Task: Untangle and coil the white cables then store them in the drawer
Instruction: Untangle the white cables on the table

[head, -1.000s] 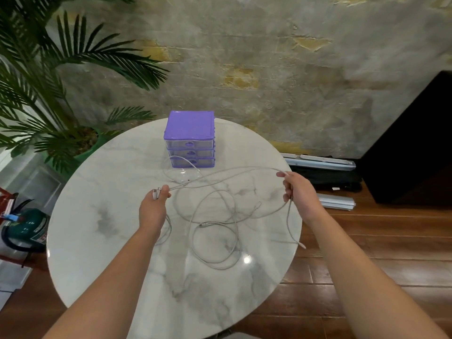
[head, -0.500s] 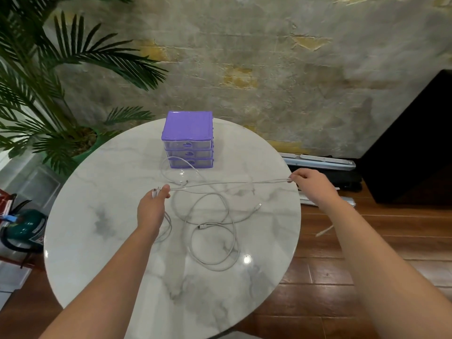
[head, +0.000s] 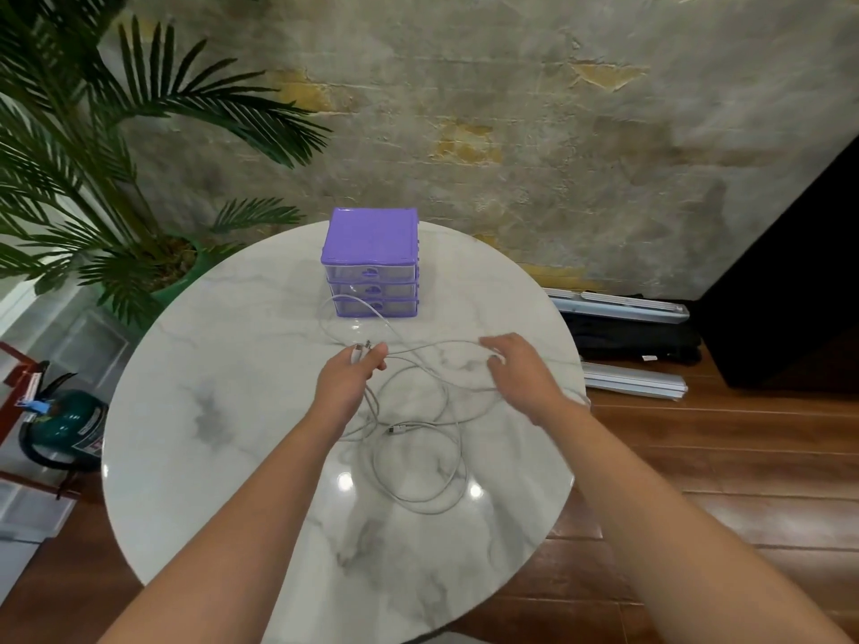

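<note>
Left hand (head: 349, 381) pinches cable ends at frame centre; right hand (head: 520, 374) loosely curls over white cables (head: 418, 462). Hasty pulling may tighten loops.

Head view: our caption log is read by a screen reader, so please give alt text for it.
A person's left hand pinches connector ends of tangled white cables on a round marble table; the right hand reaches over the strands. A purple drawer unit stands behind, drawers closed.

Mottled grey plaster wall (head: 511, 109), wooden plank floor (head: 720, 457), round marble table (head: 209, 434), potted palm (head: 93, 155) at left
</note>
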